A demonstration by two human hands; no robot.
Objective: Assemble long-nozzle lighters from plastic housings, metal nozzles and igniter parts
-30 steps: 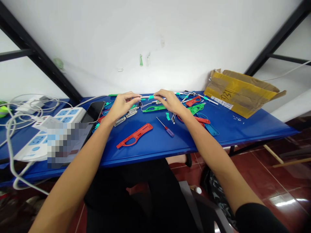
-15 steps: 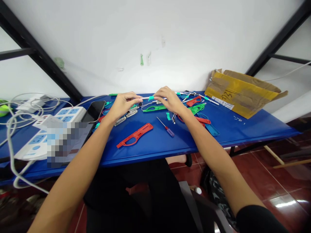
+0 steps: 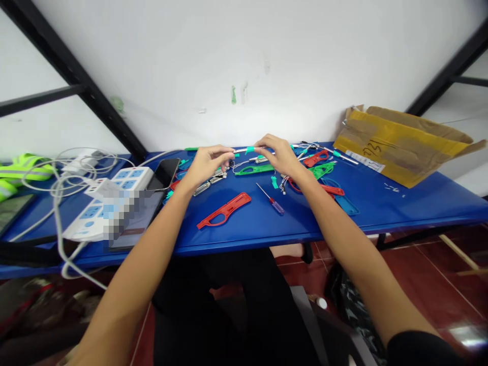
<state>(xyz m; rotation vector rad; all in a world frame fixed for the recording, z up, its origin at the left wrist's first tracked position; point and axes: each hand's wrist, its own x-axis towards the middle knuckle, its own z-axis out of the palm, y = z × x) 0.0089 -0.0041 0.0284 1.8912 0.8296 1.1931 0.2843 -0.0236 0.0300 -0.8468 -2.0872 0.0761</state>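
Above the far part of the blue table (image 3: 400,206), both my hands pinch one thin metal rod with a teal tip (image 3: 248,150). My left hand (image 3: 208,163) grips its left end, my right hand (image 3: 277,154) its right end, fingers closed. Under them lie a green plastic handle shell (image 3: 253,169), small metal pieces (image 3: 208,184) and thin wires. Nearer me lie a red plastic handle shell (image 3: 224,210) and a small screwdriver with a purple handle (image 3: 271,199).
More red, green and blue plastic shells (image 3: 324,175) lie to the right. A torn cardboard box (image 3: 404,142) stands at the far right. On the left are a black phone (image 3: 164,174), white power strips (image 3: 110,201) with tangled cables, and a yellow vest (image 3: 19,170).
The camera view has swung to the left, so everything sits further right in the picture. Both hands stay pinched on the rod in the same pose.
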